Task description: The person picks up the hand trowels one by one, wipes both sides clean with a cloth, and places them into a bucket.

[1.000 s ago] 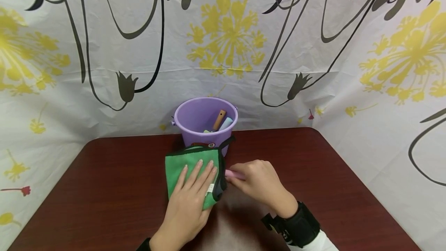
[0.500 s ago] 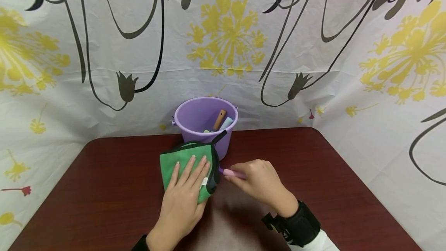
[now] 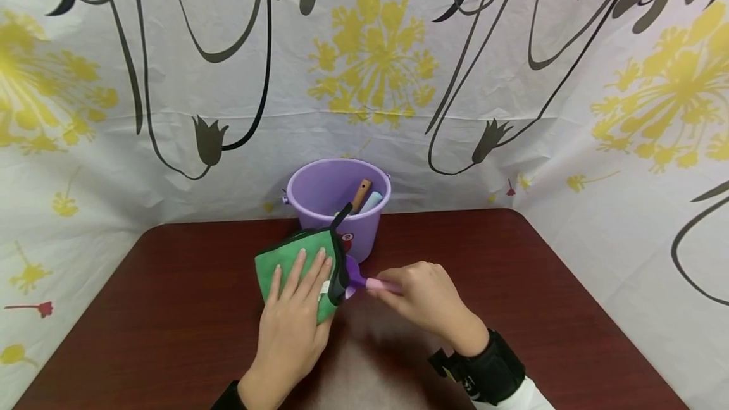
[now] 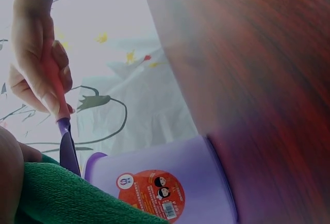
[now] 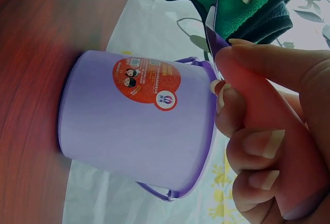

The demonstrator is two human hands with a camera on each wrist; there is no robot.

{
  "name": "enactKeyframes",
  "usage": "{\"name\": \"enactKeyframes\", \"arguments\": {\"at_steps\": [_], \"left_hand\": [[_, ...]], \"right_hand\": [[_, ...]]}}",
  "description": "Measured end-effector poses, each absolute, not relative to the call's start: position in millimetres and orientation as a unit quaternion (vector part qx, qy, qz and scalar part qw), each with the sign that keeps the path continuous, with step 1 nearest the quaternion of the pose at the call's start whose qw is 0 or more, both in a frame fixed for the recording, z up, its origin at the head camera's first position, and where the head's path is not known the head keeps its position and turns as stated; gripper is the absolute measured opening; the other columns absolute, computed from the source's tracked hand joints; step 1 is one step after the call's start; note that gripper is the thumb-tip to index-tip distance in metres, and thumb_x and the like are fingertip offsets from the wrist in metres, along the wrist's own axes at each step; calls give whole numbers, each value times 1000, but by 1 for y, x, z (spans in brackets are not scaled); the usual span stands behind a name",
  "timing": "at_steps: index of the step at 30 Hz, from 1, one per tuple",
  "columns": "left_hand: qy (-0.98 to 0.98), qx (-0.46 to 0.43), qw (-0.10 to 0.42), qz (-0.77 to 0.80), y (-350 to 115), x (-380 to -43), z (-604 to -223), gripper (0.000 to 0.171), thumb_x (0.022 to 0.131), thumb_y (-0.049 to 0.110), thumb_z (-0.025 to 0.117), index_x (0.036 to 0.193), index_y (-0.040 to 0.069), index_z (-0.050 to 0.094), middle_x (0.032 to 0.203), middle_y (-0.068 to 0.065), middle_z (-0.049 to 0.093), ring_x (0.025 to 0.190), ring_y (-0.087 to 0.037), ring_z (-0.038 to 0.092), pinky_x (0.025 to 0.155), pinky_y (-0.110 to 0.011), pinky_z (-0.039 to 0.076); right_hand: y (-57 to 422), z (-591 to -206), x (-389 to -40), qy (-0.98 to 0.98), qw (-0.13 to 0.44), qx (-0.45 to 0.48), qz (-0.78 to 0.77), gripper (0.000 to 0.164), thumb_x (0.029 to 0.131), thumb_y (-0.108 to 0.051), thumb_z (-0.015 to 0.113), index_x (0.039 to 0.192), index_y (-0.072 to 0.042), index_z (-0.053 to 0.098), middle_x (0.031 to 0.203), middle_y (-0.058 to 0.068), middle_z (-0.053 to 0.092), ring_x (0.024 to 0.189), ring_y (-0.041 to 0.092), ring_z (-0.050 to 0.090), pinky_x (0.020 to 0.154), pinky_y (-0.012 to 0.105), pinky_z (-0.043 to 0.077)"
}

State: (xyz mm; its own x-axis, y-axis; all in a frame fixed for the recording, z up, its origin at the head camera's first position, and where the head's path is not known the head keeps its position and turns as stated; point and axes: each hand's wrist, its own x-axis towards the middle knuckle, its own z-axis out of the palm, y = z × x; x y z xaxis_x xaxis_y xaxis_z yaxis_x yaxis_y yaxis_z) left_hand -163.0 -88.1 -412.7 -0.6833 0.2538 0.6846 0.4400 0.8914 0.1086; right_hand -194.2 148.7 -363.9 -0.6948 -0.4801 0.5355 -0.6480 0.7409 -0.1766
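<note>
My left hand [image 3: 292,331] holds a folded green cloth [image 3: 272,266] with dark trim, a white tag and a black loop. Its fingers stretch across the cloth's near face; the thumb is hidden. My right hand [image 3: 429,296] grips the pink handle [image 5: 273,126] of a small purple shovel [image 3: 357,278], fingers curled round it. Part of the shovel's head shows beside the cloth's right edge, the rest hidden by the cloth. In the left wrist view the thin shovel blade [image 4: 68,152] runs down to the cloth. Both hands are in front of the purple bucket [image 3: 362,236].
Inside the bucket stand a tool with a brown handle [image 3: 361,195] and one with a light blue handle [image 3: 371,202]. The bucket is near the back edge of the dark red-brown table [image 3: 171,309]. A white patterned sheet [image 3: 398,144] hangs behind and at both sides.
My left hand and the cloth have slid left along the shovel, turning slightly. More of the purple head has come into view. The right hand stays almost still.
</note>
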Motion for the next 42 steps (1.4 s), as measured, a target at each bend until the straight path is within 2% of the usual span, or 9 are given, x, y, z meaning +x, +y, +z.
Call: {"name": "enactKeyframes", "arguments": {"at_steps": [6,18,26,42], "left_hand": [[-914,-177,335,-144,-89,-163,-412,78,79,25,82,150,15,50,158,-1,47,151,-31,37,118,-64,33],[-912,-214,321,-139,-86,-164,-416,74,82,25,79,149,12,51,160,-2,43,154,-31,31,120,-64,26],[-898,-243,347,-124,-81,-161,-421,76,78,26,81,146,9,54,157,-4,47,151,-33,36,117,-66,28],[-902,-263,329,-99,-77,-157,-425,74,83,34,79,148,11,53,158,-4,46,151,-32,36,118,-64,27]], "right_hand": [[149,-365,-195,-904,224,314,183,19,87,-42,79,86,-22,79,64,-14,67,55,-7,48,51,12,37],[151,-365,-196,-907,220,307,184,17,85,-40,81,82,-23,78,61,-15,63,53,-8,43,50,13,34],[153,-366,-197,-903,221,315,190,17,87,-41,80,82,-24,78,64,-16,67,55,-9,49,51,12,38],[152,-368,-199,-910,199,309,190,17,86,-40,80,86,-23,79,69,-14,72,60,-7,58,53,13,43]]}}
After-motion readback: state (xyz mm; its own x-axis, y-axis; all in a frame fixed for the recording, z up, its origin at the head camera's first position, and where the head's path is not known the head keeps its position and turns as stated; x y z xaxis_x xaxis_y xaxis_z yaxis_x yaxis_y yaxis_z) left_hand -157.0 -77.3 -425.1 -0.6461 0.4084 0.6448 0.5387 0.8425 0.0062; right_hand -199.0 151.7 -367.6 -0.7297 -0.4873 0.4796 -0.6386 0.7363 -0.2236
